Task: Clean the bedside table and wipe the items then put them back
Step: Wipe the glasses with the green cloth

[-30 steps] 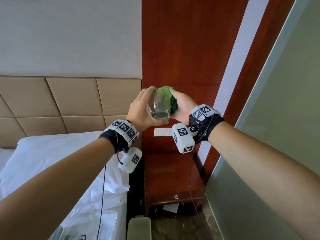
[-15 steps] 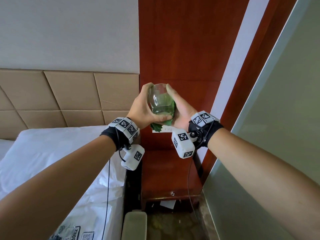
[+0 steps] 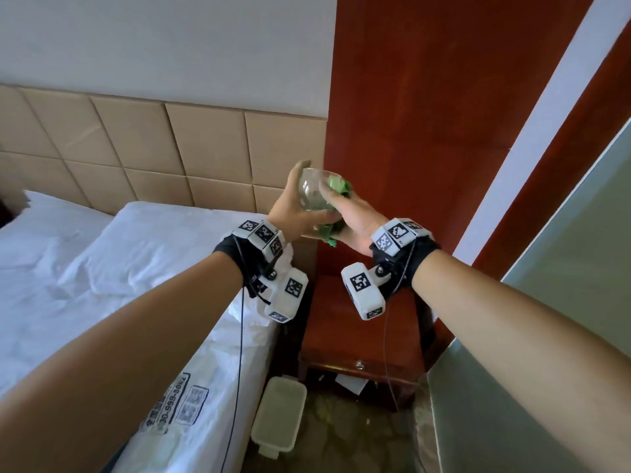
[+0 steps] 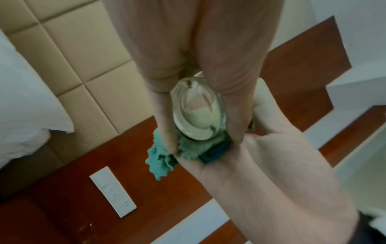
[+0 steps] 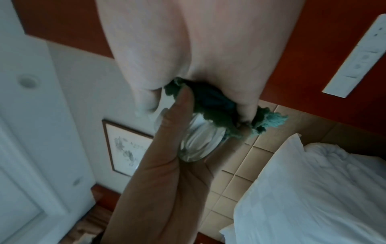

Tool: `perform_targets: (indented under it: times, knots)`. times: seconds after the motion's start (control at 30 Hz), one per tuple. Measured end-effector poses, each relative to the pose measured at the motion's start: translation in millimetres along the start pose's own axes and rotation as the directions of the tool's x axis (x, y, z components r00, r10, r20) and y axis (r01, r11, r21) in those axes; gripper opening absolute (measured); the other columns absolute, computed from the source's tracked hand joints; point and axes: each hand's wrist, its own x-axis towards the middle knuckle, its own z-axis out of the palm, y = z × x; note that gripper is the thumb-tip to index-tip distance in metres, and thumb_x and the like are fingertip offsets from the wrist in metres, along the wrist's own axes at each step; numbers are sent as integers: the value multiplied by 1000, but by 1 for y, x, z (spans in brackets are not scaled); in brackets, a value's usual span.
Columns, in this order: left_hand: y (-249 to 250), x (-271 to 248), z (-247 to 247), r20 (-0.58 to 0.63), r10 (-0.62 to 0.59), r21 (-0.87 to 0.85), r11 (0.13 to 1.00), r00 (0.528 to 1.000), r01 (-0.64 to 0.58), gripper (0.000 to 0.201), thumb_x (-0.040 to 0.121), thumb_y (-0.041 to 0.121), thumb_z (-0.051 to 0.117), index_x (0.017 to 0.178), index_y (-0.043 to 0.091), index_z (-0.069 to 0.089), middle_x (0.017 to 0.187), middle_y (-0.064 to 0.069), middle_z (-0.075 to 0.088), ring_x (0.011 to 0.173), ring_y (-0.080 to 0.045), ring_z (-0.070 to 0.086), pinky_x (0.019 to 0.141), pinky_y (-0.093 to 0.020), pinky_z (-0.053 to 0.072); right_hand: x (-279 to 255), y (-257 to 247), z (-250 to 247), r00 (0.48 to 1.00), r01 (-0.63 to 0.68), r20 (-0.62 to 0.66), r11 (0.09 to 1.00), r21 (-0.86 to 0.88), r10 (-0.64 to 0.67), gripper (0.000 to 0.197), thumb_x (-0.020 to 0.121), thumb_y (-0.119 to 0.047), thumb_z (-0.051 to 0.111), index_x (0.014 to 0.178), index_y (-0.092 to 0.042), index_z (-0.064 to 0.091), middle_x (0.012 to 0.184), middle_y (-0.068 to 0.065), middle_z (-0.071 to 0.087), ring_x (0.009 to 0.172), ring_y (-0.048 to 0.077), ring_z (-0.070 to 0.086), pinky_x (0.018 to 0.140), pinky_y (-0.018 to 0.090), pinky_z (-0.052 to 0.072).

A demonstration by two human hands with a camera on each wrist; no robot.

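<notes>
Above the bedside table (image 3: 345,329), my left hand (image 3: 290,213) gripped the clear glass (image 3: 312,192) while my right hand (image 3: 355,216) clutched the green cloth (image 3: 338,186) against it; the bed's plastic wrap (image 3: 177,404) read "999-80" partly legibly.

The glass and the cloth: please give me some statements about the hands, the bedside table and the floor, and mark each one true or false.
1. The left hand grips the glass. True.
2. The right hand holds a red cloth. False: the cloth is green.
3. The glass stands on the bedside table. False: it is held in the air above it.
4. A pale lidded container lies on the floor beside the bed. True.
</notes>
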Motion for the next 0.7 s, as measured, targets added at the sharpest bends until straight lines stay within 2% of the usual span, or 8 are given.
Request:
perform_targets:
  times: [0.1,0.17,0.23,0.3,0.37,0.43,0.57,0.7]
  knots:
    - [-8,-11,-16,-125,-59,20,998,990,62,102,71,2,85,146,36,25,117,-14,63,86,-23,72,69,-48,61,6,2,11,993,9,-118,995,-96,-20,47,92,-55,56,126,-21,57,119,13,67,106,31,66,90,52,56]
    - [-10,-20,-26,-199,-58,102,992,978,80,108,57,18,91,142,43,29,117,-11,63,89,-27,72,70,-52,61,16,2,14,958,69,-243,946,-316,-151,48,85,-64,50,109,-25,66,112,14,68,100,33,67,86,53,57]
    - [-13,-27,-38,-240,-21,243,967,971,81,112,49,34,90,141,47,28,112,-7,62,90,-29,71,70,-51,61,21,0,19,928,139,-236,857,-496,-288,52,84,-64,46,108,-25,70,111,10,70,101,30,67,90,49,55]
    - [-13,-33,-50,-256,3,361,928,967,93,112,56,28,92,145,46,26,109,-6,60,85,-26,71,68,-46,62,19,-3,29,929,177,-165,788,-590,-332,47,95,-53,47,114,-16,69,107,5,70,97,23,64,89,36,52]
    - [-13,-36,-60,-256,24,443,892,967,95,112,62,19,93,149,41,25,108,-5,60,79,-21,71,68,-38,62,20,-4,33,944,188,-98,756,-628,-316,42,99,-46,48,112,-12,70,103,3,69,94,19,63,83,29,50]
    - [-10,-40,-68,-223,47,567,819,974,90,114,63,22,93,151,40,23,110,-4,59,78,-18,69,74,-33,59,18,-5,40,968,196,6,748,-635,-249,37,95,-50,54,105,-19,72,106,1,71,99,19,64,92,34,50]
    - [-8,-47,-80,-162,51,730,678,985,85,113,67,26,90,153,40,20,111,-6,58,85,-22,64,83,-40,56,30,-4,47,967,249,222,645,-722,-124,23,85,-43,72,100,-25,73,106,-7,68,103,15,65,99,37,50]
    - [-12,-51,-91,-120,58,795,604,991,61,111,69,26,89,154,38,18,112,-7,58,89,-21,58,81,-32,49,44,-9,51,971,125,236,785,-606,28,24,93,-32,65,98,-11,75,105,15,73,103,31,68,102,48,48]
